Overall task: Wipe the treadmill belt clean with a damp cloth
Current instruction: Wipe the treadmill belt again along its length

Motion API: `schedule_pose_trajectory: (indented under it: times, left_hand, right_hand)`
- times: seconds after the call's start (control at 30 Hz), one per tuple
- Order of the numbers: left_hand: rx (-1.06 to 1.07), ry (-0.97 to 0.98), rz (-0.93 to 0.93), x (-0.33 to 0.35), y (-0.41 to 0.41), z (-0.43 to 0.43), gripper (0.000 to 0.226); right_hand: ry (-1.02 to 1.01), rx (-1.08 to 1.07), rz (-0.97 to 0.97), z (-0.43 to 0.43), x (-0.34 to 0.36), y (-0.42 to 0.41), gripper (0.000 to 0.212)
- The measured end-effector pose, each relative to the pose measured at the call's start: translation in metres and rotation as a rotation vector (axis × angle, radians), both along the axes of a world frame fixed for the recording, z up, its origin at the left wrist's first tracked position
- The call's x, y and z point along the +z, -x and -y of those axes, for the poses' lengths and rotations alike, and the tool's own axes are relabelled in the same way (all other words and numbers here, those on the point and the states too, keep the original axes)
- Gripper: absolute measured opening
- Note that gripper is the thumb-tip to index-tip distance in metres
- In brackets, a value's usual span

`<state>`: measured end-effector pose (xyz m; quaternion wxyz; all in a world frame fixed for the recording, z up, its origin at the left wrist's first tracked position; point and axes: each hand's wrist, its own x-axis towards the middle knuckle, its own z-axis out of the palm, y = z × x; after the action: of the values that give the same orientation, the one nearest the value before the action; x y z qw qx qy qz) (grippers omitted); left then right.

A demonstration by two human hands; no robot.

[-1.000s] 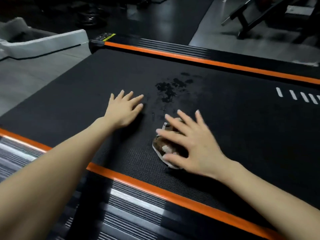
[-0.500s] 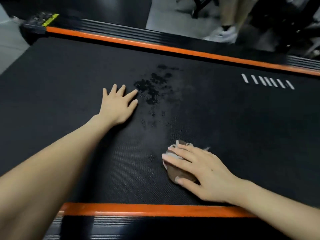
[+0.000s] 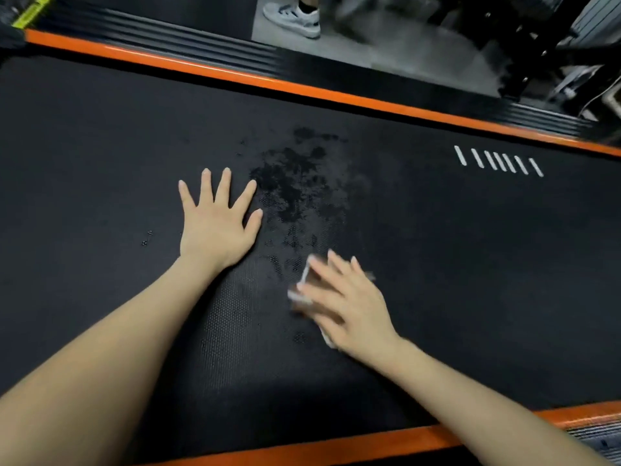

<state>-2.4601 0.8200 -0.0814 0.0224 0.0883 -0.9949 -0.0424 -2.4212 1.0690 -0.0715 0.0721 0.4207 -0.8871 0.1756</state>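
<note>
Right hand [image 3: 346, 304] presses the cloth [image 3: 301, 292] with flat fingers (no pinch), just nearside of the wet patch [image 3: 295, 183]; the cloth could slip free. Left hand [image 3: 218, 220], splayed and empty, lies beside the patch.

Head-worn wide view, looking steeply down, close over treadmill belt [image 3: 437, 250]

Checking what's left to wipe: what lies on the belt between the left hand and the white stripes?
In the head view, a dark wet-looking patch sits beside the left hand; past it the belt is bare up to the white stripes.
</note>
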Motion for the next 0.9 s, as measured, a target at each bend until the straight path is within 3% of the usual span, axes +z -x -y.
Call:
schedule_pose_trajectory:
  times: [0.13,0.2,0.27,0.43,0.53,0.6,0.77,0.83,0.9]
  left_hand:
    - [0.001,-0.004,-0.044,-0.005,-0.002,0.001,0.065]
    - [0.009,-0.012,-0.05,-0.005,0.001,0.003,0.067]
    - [0.015,-0.012,-0.044,-0.005,0.003,0.004,0.067]
    - [0.012,-0.005,-0.028,-0.003,0.003,0.003,0.065]
    - [0.009,-0.004,-0.029,-0.003,0.001,0.002,0.063]
    - [0.009,-0.004,-0.029,-0.002,0.001,0.003,0.063]
    - [0.008,-0.018,-0.04,-0.003,0.001,0.004,0.06]
    - [0.008,-0.018,-0.044,-0.002,0.003,0.004,0.06]
    - [0.001,-0.021,-0.043,-0.002,0.003,0.003,0.059]
  right_hand:
    - [0.047,-0.529,0.057,0.052,0.005,0.104,0.032]
    - [0.027,-0.631,0.102,0.067,0.006,0.144,0.034]
    - [0.032,-0.592,0.121,0.069,0.005,0.147,0.034]
    - [-0.001,-0.221,0.113,0.038,0.01,0.06,0.033]
    - [0.016,-0.116,0.055,0.037,0.012,0.07,0.035]
    - [0.026,-0.148,0.052,0.051,0.016,0.105,0.031]
    - [0.07,-0.528,0.159,0.081,0.014,0.214,0.03]
    - [0.094,-0.53,0.155,0.087,0.014,0.209,0.027]
    - [0.132,-0.373,0.105,0.082,0.018,0.166,0.026]
